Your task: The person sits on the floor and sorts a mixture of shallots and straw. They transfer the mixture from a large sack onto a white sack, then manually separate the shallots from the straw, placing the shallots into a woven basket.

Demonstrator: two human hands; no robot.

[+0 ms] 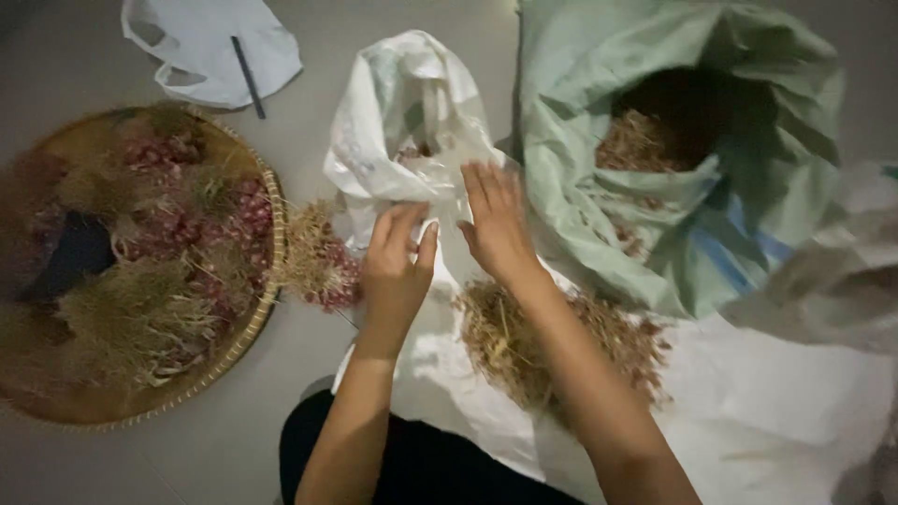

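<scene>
**White sack being held open at its mouth**

White plastic sack (412, 122) is standing on the floor between both hands. Left hand (398, 266) is pinching its front edge, right hand (496, 224) is lying flat and released against it, keeping the mouth open beside the dry husk pile (552, 346).

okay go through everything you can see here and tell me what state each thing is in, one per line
left hand: gripping the white bag's rim
right hand: fingers spread on the same rim
white bag: open, upright
green sack: open, dry roots inside
woven tray: loaded with shallot bunches
white plastic bag: flat on the floor
</scene>
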